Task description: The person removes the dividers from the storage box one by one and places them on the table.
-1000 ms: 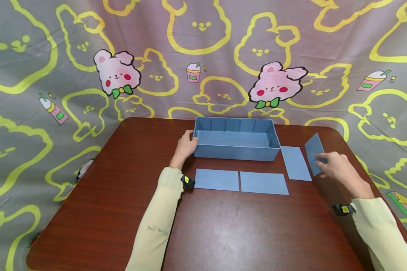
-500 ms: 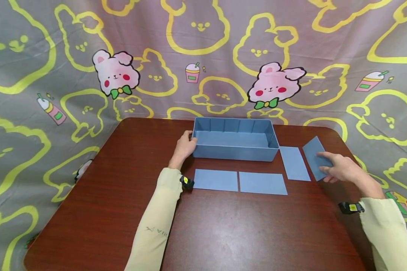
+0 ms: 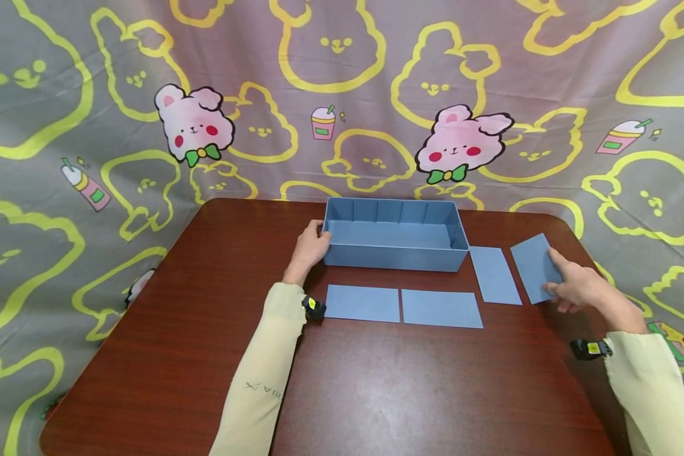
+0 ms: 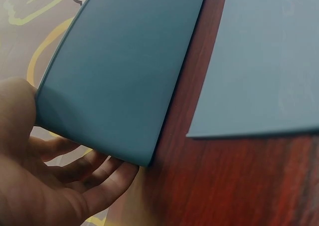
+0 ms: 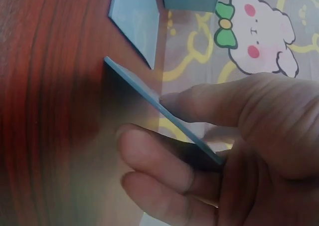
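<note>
My left hand (image 3: 310,246) holds the left end of a blue rectangular box (image 3: 396,258). In the left wrist view, the fingers (image 4: 109,188) lie against its end wall, while the thumb's tip is hidden. The box is open at the top, with ribbed inner walls. At the right, my right hand (image 3: 581,285) pinches a thin blue rectangular panel (image 3: 536,266) by its right side. The right wrist view shows that panel (image 5: 144,94) tilted, with the thumb (image 5: 199,102) on one face and fingers on the other.
Beside the box's right end lies a flat blue panel (image 3: 496,275). Two more, a left panel (image 3: 363,303) and a right panel (image 3: 441,308), lie in front of the box with a narrow gap between. A patterned curtain (image 3: 370,95) hangs behind the brown table (image 3: 410,386).
The panel in my right hand has turned from nearly upright to a lower tilt, its face now more toward the head camera. My right hand has shifted slightly right; the left stays on the box.
</note>
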A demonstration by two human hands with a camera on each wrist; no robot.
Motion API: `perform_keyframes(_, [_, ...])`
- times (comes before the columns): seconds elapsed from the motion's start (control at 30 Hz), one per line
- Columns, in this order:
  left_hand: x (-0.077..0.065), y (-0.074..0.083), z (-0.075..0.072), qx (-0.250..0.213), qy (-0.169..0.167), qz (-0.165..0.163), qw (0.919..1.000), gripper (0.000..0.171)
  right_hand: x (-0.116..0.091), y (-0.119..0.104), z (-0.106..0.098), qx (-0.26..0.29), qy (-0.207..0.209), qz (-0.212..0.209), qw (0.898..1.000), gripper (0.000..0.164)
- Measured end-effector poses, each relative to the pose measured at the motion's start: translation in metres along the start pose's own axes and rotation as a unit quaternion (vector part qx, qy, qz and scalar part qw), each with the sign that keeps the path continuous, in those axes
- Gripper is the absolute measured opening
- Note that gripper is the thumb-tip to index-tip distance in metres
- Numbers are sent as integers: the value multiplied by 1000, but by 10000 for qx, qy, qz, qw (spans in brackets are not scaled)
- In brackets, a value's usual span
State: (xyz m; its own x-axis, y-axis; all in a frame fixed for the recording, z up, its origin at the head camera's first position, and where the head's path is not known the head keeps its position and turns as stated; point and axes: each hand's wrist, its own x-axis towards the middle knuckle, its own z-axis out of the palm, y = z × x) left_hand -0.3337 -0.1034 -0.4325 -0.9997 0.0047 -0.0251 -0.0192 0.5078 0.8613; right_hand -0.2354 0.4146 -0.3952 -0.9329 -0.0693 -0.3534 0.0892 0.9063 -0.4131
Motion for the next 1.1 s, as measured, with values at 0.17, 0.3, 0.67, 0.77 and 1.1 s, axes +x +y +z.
perform_keyframes(0.17, [0, 0, 0, 32, -13, -10, 10000, 51, 1, 5, 0, 29, 35, 119, 9999, 97])
perform_keyframes(0.3, [-1, 0, 0, 42, -37, -30, 10000, 52, 2, 9, 0, 66, -78, 159, 9998, 95])
perform_keyframes(0.67, [0, -1, 0, -19, -44, -2, 10000, 52, 6, 17, 2, 308, -316, 169, 9989, 94])
perform_keyframes(0.77, [0, 0, 0, 0, -40, -7, 10000, 51, 6, 19, 3, 380, -379, 262, 9982, 95])
perform_keyframes(1.1, [0, 0, 0, 41, -75, -34, 10000, 52, 4, 21, 2, 398, -639, 393, 9964, 101])
